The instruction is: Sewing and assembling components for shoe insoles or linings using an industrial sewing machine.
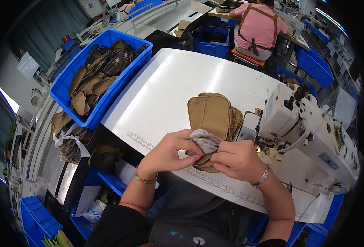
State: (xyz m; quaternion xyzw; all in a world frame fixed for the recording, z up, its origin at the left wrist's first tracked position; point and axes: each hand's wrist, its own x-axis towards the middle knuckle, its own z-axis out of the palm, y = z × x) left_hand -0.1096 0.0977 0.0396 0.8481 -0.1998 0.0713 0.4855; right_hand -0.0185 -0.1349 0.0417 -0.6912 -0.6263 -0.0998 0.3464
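Note:
My left hand [171,151] and my right hand [237,159] grip a piece with a wrinkled, light grey side [203,139] and tan fabric below it, fingers closed at its lower part. Just beyond them a stack of tan, round-cornered fabric pieces [208,115] lies on the white table [157,94]. A white sewing machine [297,127] stands to the right of the stack. A printed ruler strip runs along the table's near edge, partly behind my hands.
A blue crate [59,96] of fabric pieces stands left, above a bagged bundle [68,146]. Blue bins [39,224] sit low around the table. A co-worker in pink [256,33] sits at another station ahead, near a blue bin [210,47].

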